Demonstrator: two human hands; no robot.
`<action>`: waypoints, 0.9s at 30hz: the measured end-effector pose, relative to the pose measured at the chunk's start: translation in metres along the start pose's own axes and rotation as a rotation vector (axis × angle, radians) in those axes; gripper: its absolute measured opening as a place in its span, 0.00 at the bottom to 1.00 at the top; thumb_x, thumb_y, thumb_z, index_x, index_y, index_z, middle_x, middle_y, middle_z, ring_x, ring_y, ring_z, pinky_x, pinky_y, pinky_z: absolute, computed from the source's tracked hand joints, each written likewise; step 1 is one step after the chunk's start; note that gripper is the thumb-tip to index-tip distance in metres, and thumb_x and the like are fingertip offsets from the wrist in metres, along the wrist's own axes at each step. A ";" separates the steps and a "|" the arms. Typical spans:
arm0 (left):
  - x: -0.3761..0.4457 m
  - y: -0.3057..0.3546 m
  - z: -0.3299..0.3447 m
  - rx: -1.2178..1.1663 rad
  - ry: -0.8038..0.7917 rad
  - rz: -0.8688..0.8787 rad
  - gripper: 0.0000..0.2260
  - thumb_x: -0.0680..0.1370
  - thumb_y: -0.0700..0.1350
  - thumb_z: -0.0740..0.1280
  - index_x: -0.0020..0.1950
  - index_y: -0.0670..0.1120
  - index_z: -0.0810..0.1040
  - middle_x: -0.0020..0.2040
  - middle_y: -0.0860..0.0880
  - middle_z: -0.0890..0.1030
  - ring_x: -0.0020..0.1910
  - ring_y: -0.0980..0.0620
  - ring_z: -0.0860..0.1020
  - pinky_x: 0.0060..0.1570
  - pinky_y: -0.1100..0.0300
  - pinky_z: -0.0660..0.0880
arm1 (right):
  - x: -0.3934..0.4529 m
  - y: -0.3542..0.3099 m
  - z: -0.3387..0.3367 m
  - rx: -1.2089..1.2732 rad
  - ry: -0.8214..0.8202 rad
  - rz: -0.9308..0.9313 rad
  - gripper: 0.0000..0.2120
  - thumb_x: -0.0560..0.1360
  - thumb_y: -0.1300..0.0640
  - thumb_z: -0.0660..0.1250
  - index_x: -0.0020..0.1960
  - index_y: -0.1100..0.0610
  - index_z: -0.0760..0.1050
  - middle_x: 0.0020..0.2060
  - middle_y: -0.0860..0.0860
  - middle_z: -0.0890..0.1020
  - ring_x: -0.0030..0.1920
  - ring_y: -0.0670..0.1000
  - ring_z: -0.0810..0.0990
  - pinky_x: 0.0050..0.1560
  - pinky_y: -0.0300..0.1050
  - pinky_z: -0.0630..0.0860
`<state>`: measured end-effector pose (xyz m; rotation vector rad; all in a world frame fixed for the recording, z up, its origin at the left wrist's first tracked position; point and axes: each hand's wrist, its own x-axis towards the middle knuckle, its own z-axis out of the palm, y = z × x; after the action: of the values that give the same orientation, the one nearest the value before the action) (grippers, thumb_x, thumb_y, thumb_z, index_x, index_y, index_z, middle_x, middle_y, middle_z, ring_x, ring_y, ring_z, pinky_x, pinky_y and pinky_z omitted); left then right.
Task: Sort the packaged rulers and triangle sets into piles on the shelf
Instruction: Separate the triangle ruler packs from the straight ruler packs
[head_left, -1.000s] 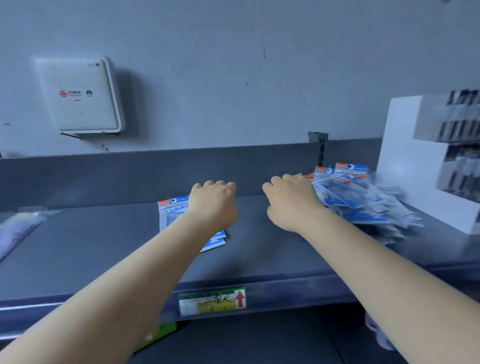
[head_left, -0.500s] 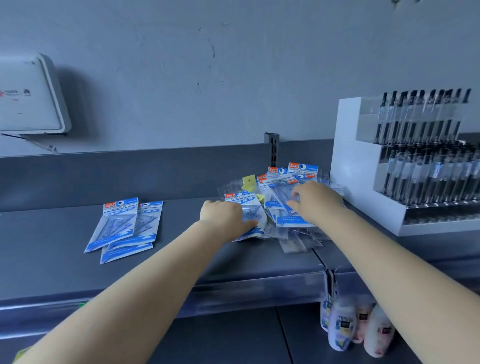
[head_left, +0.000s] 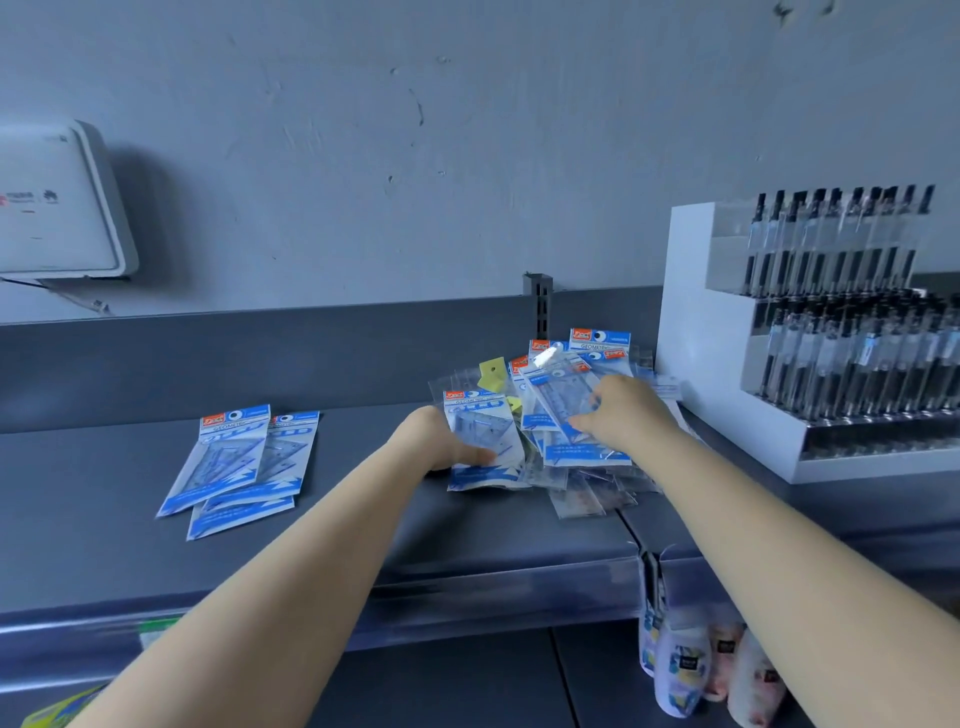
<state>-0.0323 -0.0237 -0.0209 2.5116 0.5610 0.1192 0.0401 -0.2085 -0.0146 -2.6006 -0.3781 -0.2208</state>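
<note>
Left hand (head_left: 441, 441) pinches a triangle pack (head_left: 480, 434), right hand (head_left: 621, 415) another (head_left: 563, 402), lifting both from the heap (head_left: 582, 478) for the sorted pile (head_left: 244, 462).

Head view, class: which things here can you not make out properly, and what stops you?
- Jumbled heap, head view: lower packets are buried under upper ones and both hands; count unclear.
- Left hand: fingers hidden behind the geometric-set packet it holds.
- Pens in the white display rack: labels blurred, right side cut by the frame edge.
- Wall box: cut by the left edge, print too small.
</note>
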 end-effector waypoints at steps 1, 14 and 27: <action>0.001 -0.002 -0.001 -0.039 -0.017 -0.027 0.23 0.69 0.53 0.75 0.30 0.40 0.66 0.27 0.48 0.65 0.25 0.52 0.62 0.25 0.61 0.58 | 0.000 0.000 0.002 0.026 0.036 -0.013 0.09 0.75 0.54 0.64 0.51 0.59 0.72 0.48 0.54 0.76 0.45 0.55 0.72 0.42 0.43 0.68; -0.021 -0.057 -0.056 -0.762 0.254 0.000 0.04 0.70 0.35 0.63 0.38 0.43 0.71 0.35 0.45 0.74 0.33 0.47 0.74 0.29 0.62 0.72 | -0.022 -0.069 0.012 0.808 0.087 -0.118 0.04 0.72 0.59 0.60 0.41 0.54 0.74 0.31 0.47 0.75 0.31 0.46 0.69 0.35 0.39 0.65; -0.029 -0.195 -0.105 0.132 0.401 -0.170 0.25 0.72 0.54 0.69 0.67 0.47 0.69 0.61 0.48 0.76 0.60 0.45 0.74 0.57 0.54 0.70 | -0.062 -0.193 0.080 1.020 -0.356 -0.147 0.08 0.74 0.69 0.64 0.47 0.58 0.72 0.35 0.50 0.78 0.22 0.41 0.76 0.28 0.39 0.67</action>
<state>-0.1510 0.1644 -0.0370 2.5639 0.9676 0.5449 -0.0703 -0.0214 -0.0097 -1.5907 -0.6071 0.3237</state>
